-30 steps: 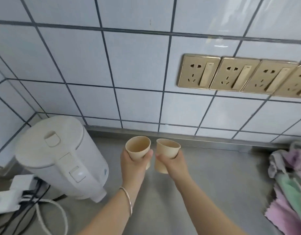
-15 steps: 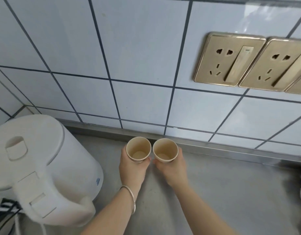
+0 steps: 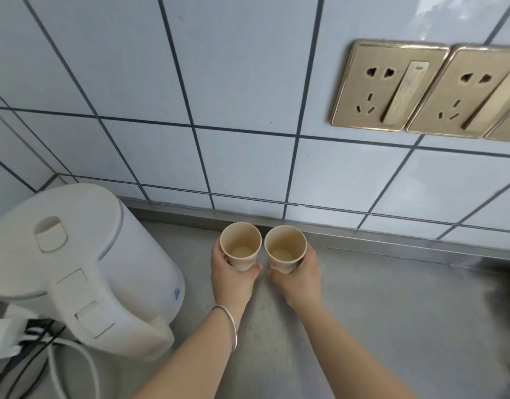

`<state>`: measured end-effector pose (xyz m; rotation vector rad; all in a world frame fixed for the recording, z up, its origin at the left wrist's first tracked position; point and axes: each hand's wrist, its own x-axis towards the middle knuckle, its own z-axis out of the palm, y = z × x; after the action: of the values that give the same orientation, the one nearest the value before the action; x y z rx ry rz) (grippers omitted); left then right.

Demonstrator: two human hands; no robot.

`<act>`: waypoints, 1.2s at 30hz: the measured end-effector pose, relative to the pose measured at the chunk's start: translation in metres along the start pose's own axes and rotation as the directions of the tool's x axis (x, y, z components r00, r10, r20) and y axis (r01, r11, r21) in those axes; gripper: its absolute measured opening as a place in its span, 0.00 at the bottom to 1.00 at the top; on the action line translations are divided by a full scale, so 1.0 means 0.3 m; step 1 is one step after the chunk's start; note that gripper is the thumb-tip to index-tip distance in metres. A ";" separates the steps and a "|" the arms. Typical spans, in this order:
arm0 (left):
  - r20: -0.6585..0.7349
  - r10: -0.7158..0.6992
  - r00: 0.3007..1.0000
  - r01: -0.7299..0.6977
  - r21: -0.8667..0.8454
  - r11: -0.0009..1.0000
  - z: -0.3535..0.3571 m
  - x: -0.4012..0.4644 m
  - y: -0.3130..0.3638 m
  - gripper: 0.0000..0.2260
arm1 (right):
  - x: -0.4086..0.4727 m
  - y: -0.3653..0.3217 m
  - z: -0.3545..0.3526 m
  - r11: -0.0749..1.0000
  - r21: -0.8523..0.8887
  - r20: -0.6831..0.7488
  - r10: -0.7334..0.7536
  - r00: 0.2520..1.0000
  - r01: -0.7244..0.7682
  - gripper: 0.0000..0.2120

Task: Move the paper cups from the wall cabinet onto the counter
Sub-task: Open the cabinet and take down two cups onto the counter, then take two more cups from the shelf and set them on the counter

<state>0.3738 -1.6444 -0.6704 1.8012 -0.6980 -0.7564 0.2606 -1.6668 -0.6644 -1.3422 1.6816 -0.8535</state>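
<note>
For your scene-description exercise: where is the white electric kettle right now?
In the head view, the white kettle stands on the grey counter at the left, by the tiled wall, just left of the left hand and its paper cup.

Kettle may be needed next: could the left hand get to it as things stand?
Probably, but not yet: the left hand grips a paper cup. The kettle stands just beside it, with bare counter between.

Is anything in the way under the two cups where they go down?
Nothing visible. The left hand holds one paper cup, the right hand the other, over bare counter. The kettle stands off to the left.
</note>
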 end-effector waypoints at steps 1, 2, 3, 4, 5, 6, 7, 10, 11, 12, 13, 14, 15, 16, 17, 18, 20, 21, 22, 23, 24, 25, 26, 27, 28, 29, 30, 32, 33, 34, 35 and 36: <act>0.017 -0.008 1.000 0.008 -0.001 1.000 -0.010 -0.011 -0.009 0.39 | -0.013 0.006 -0.004 1.000 -0.017 0.000 0.010 1.000 -0.010 0.35; 0.024 -0.024 0.999 0.024 0.016 1.000 -0.021 -0.026 -0.016 0.41 | -0.028 0.014 -0.010 0.999 -0.046 -0.003 0.022 1.000 -0.022 0.36; 0.019 -0.048 0.999 0.047 0.050 0.998 -0.034 -0.045 -0.021 0.43 | -0.047 0.023 -0.017 0.996 -0.083 -0.008 0.036 0.999 -0.037 0.37; -0.001 -0.072 0.997 0.072 0.081 0.994 -0.047 -0.067 -0.026 0.43 | -0.069 0.029 -0.025 0.991 -0.121 -0.012 0.053 0.999 -0.054 0.37; -0.029 -0.091 0.995 0.094 0.094 0.991 -0.058 -0.091 -0.027 0.42 | -0.092 0.034 -0.033 0.986 -0.150 -0.014 0.073 0.997 -0.075 0.36; -0.054 -0.108 0.993 0.112 0.086 0.990 -0.069 -0.117 -0.025 0.40 | -0.117 0.035 -0.041 0.982 -0.157 -0.020 0.098 0.995 -0.100 0.34; -0.069 -0.120 0.990 0.124 0.070 0.990 -0.078 -0.144 -0.018 0.38 | -0.142 0.035 -0.048 0.981 -0.149 -0.032 0.123 0.992 -0.127 0.32; -0.040 -0.130 0.991 0.132 0.060 0.989 -0.108 -0.209 0.010 0.29 | -0.217 0.026 -0.069 0.972 -0.125 -0.059 0.191 0.980 -0.197 0.26; -0.015 -0.128 0.992 0.128 0.066 0.990 -0.118 -0.229 0.021 0.27 | -0.241 0.022 -0.076 0.969 -0.118 -0.064 0.210 0.976 -0.216 0.24; 0.012 -0.121 0.993 0.120 0.068 0.990 -0.128 -0.246 0.034 0.25 | -0.266 0.016 -0.084 0.967 -0.103 -0.073 0.225 0.972 -0.232 0.23; 0.041 -0.109 0.993 0.107 0.067 0.992 -0.139 -0.263 0.049 0.24 | -0.293 0.008 -0.093 0.966 -0.083 -0.083 0.240 0.967 -0.246 0.22; 0.069 -0.094 0.993 0.090 0.062 0.994 -0.148 -0.278 0.064 0.23 | -0.320 -0.002 -0.103 0.964 -0.063 -0.093 0.253 0.963 -0.259 0.21; 0.095 -0.076 0.993 0.071 0.060 0.996 -0.157 -0.293 0.080 0.23 | -0.347 -0.012 -0.113 0.962 -0.046 -0.102 0.264 0.959 -0.270 0.20; 0.122 -0.056 0.991 0.049 0.063 0.997 -0.166 -0.310 0.094 0.22 | -0.375 -0.022 -0.123 0.960 -0.033 -0.109 0.273 0.956 -0.278 0.19; 0.147 -0.034 0.988 0.025 0.067 0.997 -0.173 -0.328 0.109 0.22 | -0.403 -0.030 -0.135 0.958 -0.019 -0.117 0.281 0.953 -0.285 0.19; 0.175 -0.011 0.984 -0.001 0.067 0.998 -0.179 -0.349 0.123 0.21 | -0.432 -0.039 -0.149 0.957 -0.002 -0.128 0.288 0.949 -0.291 0.18; 0.248 0.022 0.968 -0.036 0.053 0.998 -0.185 -0.398 0.146 0.20 | -0.497 -0.053 -0.185 0.950 0.042 -0.170 0.313 0.934 -0.310 0.18; 0.292 0.029 0.956 -0.044 0.044 0.998 -0.186 -0.427 0.156 0.20 | -0.532 -0.058 -0.206 0.945 0.070 -0.200 0.328 0.923 -0.320 0.18; 0.338 0.038 0.941 -0.054 0.039 0.998 -0.186 -0.460 0.165 0.19 | -0.568 -0.060 -0.229 0.939 0.103 -0.233 0.342 0.910 -0.327 0.17; 0.384 0.051 0.922 -0.070 0.037 0.997 -0.185 -0.498 0.173 0.19 | -0.607 -0.060 -0.255 0.935 0.137 -0.269 0.353 0.896 -0.328 0.17; 0.429 0.067 0.901 -0.091 0.036 0.995 -0.182 -0.538 0.180 0.18 | -0.647 -0.059 -0.284 0.932 0.168 -0.306 0.360 0.881 -0.322 0.17; 0.472 0.086 0.877 -0.114 0.031 0.993 -0.176 -0.581 0.186 0.17 | -0.687 -0.059 -0.317 0.928 0.197 -0.344 0.366 0.865 -0.315 0.16; 0.515 0.105 0.851 -0.137 0.024 0.990 -0.169 -0.627 0.192 0.17 | -0.728 -0.057 -0.351 0.924 0.226 -0.381 0.376 0.845 -0.309 0.16; 0.557 0.122 0.821 -0.159 0.017 0.987 -0.161 -0.676 0.197 0.17 | -0.769 -0.052 -0.388 0.918 0.254 -0.419 0.389 0.820 -0.305 0.15; 0.597 0.138 0.790 -0.180 0.011 0.984 -0.151 -0.728 0.201 0.16 | -0.812 -0.042 -0.428 0.913 0.275 -0.458 0.400 0.794 -0.302 0.15; 0.633 0.153 0.759 -0.202 0.006 0.979 -0.143 -0.782 0.204 0.16 | -0.856 -0.030 -0.467 0.909 0.289 -0.492 0.410 0.768 -0.300 0.14; 0.669 0.164 0.725 -0.221 0.000 0.975 -0.136 -0.838 0.207 0.15 | -0.904 -0.016 -0.508 0.905 0.303 -0.522 0.420 0.742 -0.299 0.14; 0.750 0.173 0.638 -0.252 -0.009 0.968 -0.128 -0.962 0.209 0.13 | -1.017 0.025 -0.591 0.895 0.338 -0.578 0.441 0.687 -0.290 0.14; 0.790 0.168 0.589 -0.265 -0.008 0.964 -0.126 -1.027 0.208 0.12 | -1.079 0.050 -0.629 0.890 0.354 -0.604 0.452 0.656 -0.287 0.14; 0.827 0.160 0.539 -0.276 -0.006 0.961 -0.125 -1.092 0.205 0.12 | -1.146 0.078 -0.664 0.884 0.372 -0.631 0.466 0.621 -0.284 0.14; 0.858 0.153 0.490 -0.289 -0.005 0.957 -0.124 -1.163 0.201 0.11 | -1.219 0.107 -0.698 0.877 0.389 -0.656 0.479 0.584 -0.282 0.13; 0.883 0.149 0.446 -0.306 -0.006 0.952 -0.124 -1.237 0.196 0.11 | -1.294 0.136 -0.730 0.871 0.404 -0.679 0.491 0.546 -0.280 0.13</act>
<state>0.1598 -1.3623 -0.5396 1.2778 -1.6970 -1.4995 0.0913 -1.2737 -0.5335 -0.3400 2.2908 -1.4237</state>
